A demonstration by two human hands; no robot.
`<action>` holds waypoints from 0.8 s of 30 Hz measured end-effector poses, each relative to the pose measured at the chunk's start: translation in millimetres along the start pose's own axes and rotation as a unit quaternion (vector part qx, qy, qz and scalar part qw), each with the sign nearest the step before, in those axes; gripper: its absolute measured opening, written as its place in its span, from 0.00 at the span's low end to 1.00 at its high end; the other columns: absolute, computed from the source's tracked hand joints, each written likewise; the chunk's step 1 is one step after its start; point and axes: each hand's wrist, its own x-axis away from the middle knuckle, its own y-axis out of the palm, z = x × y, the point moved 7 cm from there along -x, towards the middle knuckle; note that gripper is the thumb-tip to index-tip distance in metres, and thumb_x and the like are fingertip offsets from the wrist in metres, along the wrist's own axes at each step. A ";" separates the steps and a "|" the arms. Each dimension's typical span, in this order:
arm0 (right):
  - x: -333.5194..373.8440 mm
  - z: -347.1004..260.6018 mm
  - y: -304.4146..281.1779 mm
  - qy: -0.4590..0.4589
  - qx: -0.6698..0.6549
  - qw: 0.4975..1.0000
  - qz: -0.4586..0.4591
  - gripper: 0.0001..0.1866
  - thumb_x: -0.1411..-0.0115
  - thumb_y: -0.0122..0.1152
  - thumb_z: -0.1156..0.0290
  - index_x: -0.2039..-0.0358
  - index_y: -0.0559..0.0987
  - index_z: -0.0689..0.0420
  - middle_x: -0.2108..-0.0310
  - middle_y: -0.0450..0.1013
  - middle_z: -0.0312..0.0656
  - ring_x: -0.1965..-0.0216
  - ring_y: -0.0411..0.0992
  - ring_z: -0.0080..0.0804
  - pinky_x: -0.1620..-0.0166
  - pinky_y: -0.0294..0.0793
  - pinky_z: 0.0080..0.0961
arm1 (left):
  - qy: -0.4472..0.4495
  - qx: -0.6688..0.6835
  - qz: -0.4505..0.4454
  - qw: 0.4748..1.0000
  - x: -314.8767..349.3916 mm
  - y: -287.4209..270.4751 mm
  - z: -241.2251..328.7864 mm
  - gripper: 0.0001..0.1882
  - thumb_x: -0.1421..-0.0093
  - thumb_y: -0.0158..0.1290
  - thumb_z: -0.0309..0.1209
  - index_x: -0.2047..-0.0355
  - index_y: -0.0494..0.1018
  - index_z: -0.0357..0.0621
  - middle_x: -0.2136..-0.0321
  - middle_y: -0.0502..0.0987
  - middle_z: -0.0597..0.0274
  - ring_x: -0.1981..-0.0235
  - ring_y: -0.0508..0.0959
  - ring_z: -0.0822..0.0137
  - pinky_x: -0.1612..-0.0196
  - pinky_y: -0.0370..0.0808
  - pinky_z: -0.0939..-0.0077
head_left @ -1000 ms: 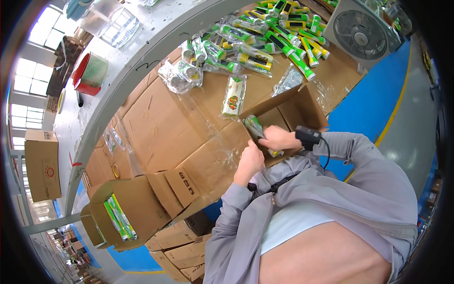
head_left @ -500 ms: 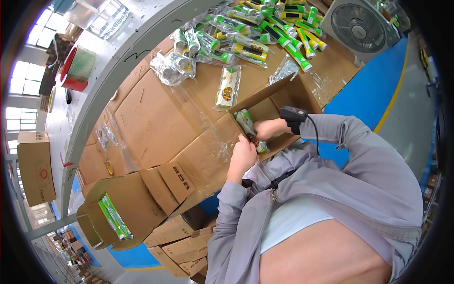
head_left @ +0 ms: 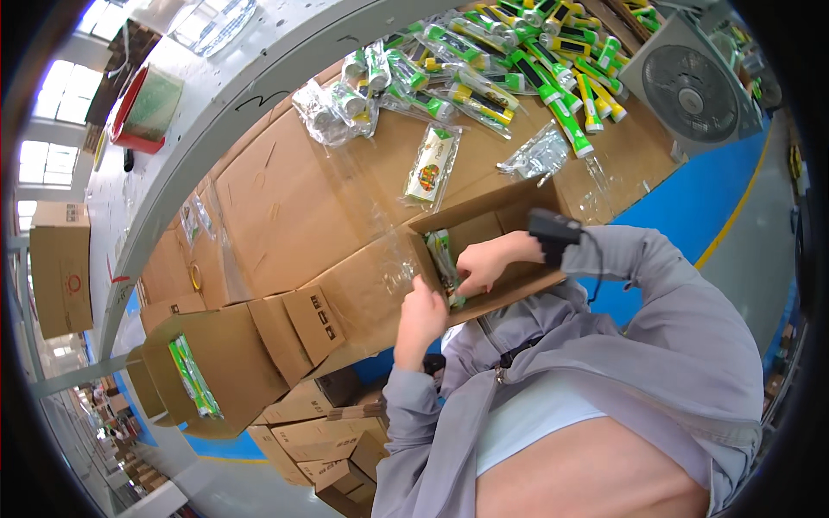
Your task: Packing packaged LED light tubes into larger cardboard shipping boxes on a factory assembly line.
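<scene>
A brown cardboard box (head_left: pixel 542 200) stands open on the worktable in front of me. Inside it, along its left wall, lies a green and white flashlight in a clear bag (head_left: pixel 441 259). My right hand (head_left: pixel 485 263) reaches down into the box, its curled fingers gripping the near end of that bagged flashlight; the fingertips are partly hidden. At the box's near left corner my left hand (head_left: pixel 420 315) is closed around the edge of the left wall. Beyond the box, a flat white packet with a printed picture (head_left: pixel 431 166) lies in clear plastic.
A heap of green and yellow flashlights (head_left: pixel 557 65), many bagged, covers the far table beside a box fan (head_left: pixel 691 97). An open carton (head_left: pixel 233 363) with green packets (head_left: pixel 194 380) stands at left, above folded cartons (head_left: pixel 319 423). A curved grey shelf edge (head_left: pixel 186 160) overhangs the left.
My left hand has moved from the bagged flashlight to the box's left edge. My right hand has shifted onto the bagged flashlight, which now lies closer along the left wall. The view has shifted slightly.
</scene>
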 end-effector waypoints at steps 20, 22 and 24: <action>-83.6 100.9 -207.9 -0.064 0.508 0.742 0.434 0.26 0.58 0.62 0.71 0.54 0.71 0.42 0.59 0.67 0.36 0.47 0.61 0.37 0.41 0.51 0.56 | -0.234 0.171 0.138 0.947 153.1 -40.2 -141.3 0.19 0.41 0.45 0.23 0.49 0.60 0.35 0.55 0.72 0.50 0.53 0.71 0.63 0.51 0.66 0.72; -80.6 97.2 -218.0 -0.057 0.475 0.772 0.418 0.23 0.61 0.61 0.72 0.59 0.72 0.49 0.64 0.68 0.37 0.53 0.66 0.37 0.45 0.60 0.40 | -0.232 0.170 0.141 0.947 146.6 -41.9 -134.5 0.19 0.41 0.45 0.24 0.49 0.60 0.35 0.56 0.72 0.50 0.54 0.72 0.62 0.51 0.67 0.71; -63.9 96.6 -224.3 -0.050 0.394 0.807 0.438 0.22 0.61 0.58 0.74 0.60 0.72 0.54 0.67 0.70 0.41 0.57 0.69 0.39 0.53 0.67 0.32 | -0.226 0.158 0.140 0.951 134.6 -46.9 -120.0 0.19 0.41 0.45 0.26 0.50 0.61 0.34 0.59 0.74 0.47 0.56 0.74 0.60 0.54 0.69 0.70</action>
